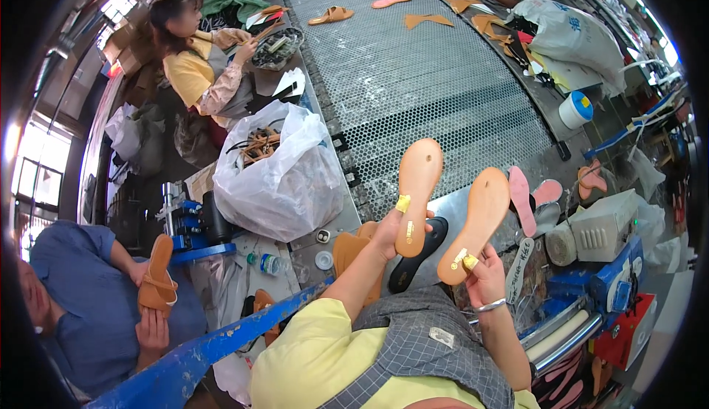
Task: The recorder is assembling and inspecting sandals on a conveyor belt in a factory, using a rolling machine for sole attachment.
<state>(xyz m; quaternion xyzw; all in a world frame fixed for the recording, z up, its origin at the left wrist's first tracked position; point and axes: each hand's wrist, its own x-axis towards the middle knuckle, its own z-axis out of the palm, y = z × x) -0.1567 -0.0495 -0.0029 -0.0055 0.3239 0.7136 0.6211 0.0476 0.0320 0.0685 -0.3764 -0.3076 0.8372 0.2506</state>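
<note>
While clasped by both hands, left (386, 233) and right (484, 276), two smooth tan soles (419, 180), above perforated metal belt (421, 77)

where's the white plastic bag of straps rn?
Head view, left of centre: the white plastic bag sits at the left edge of the mesh conveyor, up and left of the left hand holding a tan sole.

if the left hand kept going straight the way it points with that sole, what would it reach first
Probably the perforated conveyor belt: the left hand aims its tan sole up and forward over it, though depth is unclear.
</note>
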